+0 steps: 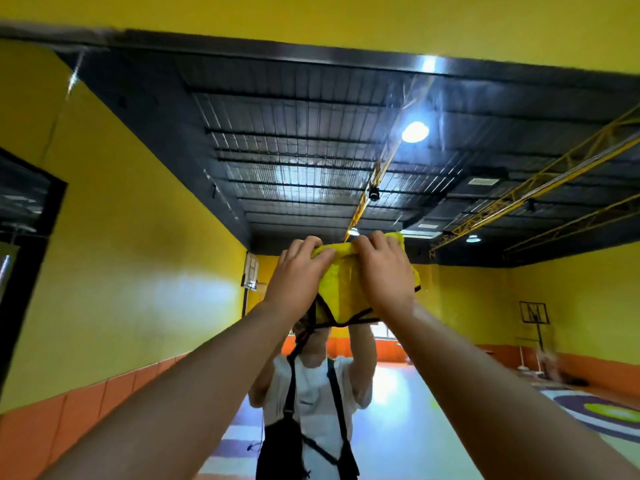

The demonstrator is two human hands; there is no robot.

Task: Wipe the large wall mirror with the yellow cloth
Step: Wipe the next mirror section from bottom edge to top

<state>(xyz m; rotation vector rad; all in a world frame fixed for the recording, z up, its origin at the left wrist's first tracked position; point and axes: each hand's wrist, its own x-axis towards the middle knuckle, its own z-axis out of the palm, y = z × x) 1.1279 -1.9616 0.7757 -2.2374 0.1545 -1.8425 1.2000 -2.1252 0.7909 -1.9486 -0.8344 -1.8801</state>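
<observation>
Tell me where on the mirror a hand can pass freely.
The mirror is bare left of the left hand, right of the right hand, and above the cloth to its top edge. Both hands crowd the cloth.

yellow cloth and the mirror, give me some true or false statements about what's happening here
1. Both the left hand and the right hand grip the yellow cloth. True.
2. The cloth is held low, at waist height. False: both arms reach upward and the cloth sits high on the large wall mirror.
3. The cloth has a dark trim along its edge. True.
4. The walls seen here are blue. False: they are yellow.
5. A round ceiling lamp shows lit. True.
</observation>
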